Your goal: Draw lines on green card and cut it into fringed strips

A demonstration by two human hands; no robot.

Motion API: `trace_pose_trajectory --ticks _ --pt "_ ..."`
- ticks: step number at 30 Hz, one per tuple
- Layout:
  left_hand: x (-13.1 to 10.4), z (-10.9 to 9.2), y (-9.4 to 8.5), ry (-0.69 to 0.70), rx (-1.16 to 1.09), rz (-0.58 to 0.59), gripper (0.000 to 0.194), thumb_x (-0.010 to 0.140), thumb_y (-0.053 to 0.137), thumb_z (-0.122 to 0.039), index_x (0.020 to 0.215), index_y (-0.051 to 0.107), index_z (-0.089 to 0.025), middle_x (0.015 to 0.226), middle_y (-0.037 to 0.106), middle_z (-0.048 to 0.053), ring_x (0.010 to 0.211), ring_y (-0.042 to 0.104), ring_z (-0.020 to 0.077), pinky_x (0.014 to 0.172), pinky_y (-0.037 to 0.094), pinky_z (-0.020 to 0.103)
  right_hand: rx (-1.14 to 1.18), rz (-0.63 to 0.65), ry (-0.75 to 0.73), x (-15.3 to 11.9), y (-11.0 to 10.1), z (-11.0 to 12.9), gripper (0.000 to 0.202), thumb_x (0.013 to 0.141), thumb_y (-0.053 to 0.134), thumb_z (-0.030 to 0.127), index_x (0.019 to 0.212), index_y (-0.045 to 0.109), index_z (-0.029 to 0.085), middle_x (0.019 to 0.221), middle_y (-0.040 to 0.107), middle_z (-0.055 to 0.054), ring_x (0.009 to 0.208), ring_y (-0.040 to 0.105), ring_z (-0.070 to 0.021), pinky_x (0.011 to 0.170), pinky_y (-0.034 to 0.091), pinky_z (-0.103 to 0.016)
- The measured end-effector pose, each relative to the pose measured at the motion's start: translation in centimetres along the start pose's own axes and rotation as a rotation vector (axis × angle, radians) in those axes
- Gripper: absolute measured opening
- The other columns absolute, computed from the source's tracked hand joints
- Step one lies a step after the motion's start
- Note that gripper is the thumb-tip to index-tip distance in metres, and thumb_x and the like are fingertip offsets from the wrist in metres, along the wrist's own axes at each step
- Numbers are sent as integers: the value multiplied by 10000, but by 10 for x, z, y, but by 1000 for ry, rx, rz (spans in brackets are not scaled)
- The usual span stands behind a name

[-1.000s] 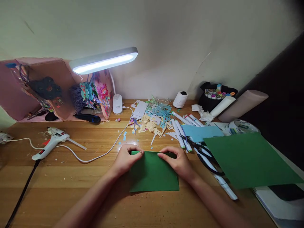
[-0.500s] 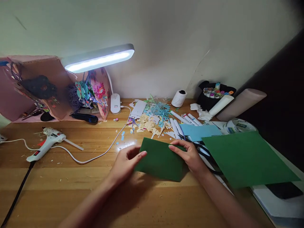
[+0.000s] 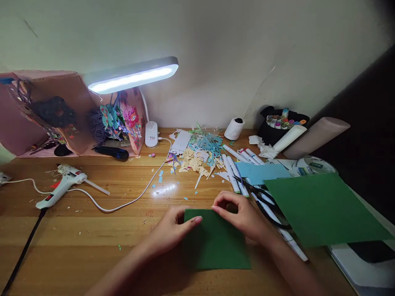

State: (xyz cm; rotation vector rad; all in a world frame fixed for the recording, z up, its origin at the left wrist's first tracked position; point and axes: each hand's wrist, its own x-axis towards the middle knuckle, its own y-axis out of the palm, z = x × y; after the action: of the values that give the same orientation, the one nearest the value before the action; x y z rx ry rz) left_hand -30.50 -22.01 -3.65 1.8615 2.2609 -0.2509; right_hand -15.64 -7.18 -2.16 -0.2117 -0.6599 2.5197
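Note:
A piece of green paper (image 3: 217, 244), apparently folded, is held between my two hands low over the wooden table. My left hand (image 3: 175, 230) grips its upper left edge, thumb on the front face and fingers mostly hidden behind. At the top edge, my right hand (image 3: 239, 213) pinches the paper between thumb and fingertips. Just beyond the right hand lie black-handled scissors (image 3: 265, 197) and several white markers (image 3: 233, 174). A larger green sheet (image 3: 325, 207) rests to the right.
A glue gun (image 3: 63, 187) lies at left, its cord crossing the table. Paper scraps (image 3: 200, 152) are heaped at the back, near a thread spool (image 3: 234, 128). A lit lamp (image 3: 135, 76) overhangs a pink box (image 3: 72, 111). A black marker holder (image 3: 268, 133) stands at back right.
Both hands have brought the green paper down and closer to me, and its top edge is now nearly level. My right hand's pinch has shifted toward the middle of the top edge.

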Motion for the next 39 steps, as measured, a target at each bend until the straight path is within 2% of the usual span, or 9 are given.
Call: trace_pose_trajectory --ticks 3,10,15,18,22,24,28,33,39 --pt "1 0 0 27 206 -98 351 844 536 -442 691 677 -159 629 606 0 621 516 138 553 346 205 34 38 17 -3 10 4 137 820 588 262 720 614 173 724 636 -12 696 580 -151 635 450 -253" --pt "-1 10 6 163 415 -141 374 907 445 -394 734 675 -155 645 610 13 623 501 139 559 331 211 -16 65 -13 -6 14 8 108 817 581 218 725 617 174 734 616 -12 695 555 -147 628 419 -252" --pt "-1 13 3 229 459 -197 343 912 432 -339 735 658 -152 636 607 13 606 507 135 567 346 209 37 92 63 -4 7 4 146 784 599 271 688 609 162 694 604 -22 662 542 -151 601 412 -256" --pt "1 11 -11 219 414 -269 322 883 472 -355 705 658 -162 635 615 11 620 526 147 587 368 214 86 88 111 0 -6 -11 169 769 607 317 698 603 163 689 595 -21 650 534 -154 589 409 -259" --pt "7 10 -44 164 321 -514 294 840 509 -395 766 681 -168 752 674 28 739 575 191 680 405 240 178 -60 144 7 -27 -36 195 729 646 348 682 589 167 684 595 -14 661 534 -154 611 410 -257" --pt "9 10 -56 151 299 -570 312 833 506 -413 781 679 -159 780 678 39 769 580 208 690 410 250 249 -30 181 9 -32 -42 234 736 656 391 702 623 162 697 620 -23 640 530 -146 591 403 -253" --pt "11 10 -56 145 260 -550 336 812 528 -437 706 669 -151 713 654 36 719 569 204 648 409 243 481 54 219 7 -21 -40 347 764 639 477 916 667 166 824 678 -61 646 560 -144 584 429 -258" --pt "11 8 -45 125 231 -500 380 827 513 -468 693 653 -140 678 621 33 687 543 191 623 398 235 607 35 222 2 -5 -36 335 797 616 488 789 689 161 712 663 -43 629 556 -129 606 427 -246" --pt "11 9 -47 119 234 -443 402 839 504 -490 712 645 -136 687 602 31 695 525 184 626 389 232 680 6 228 4 -3 -43 366 826 566 517 812 671 167 663 627 -28 597 532 -123 570 414 -236"
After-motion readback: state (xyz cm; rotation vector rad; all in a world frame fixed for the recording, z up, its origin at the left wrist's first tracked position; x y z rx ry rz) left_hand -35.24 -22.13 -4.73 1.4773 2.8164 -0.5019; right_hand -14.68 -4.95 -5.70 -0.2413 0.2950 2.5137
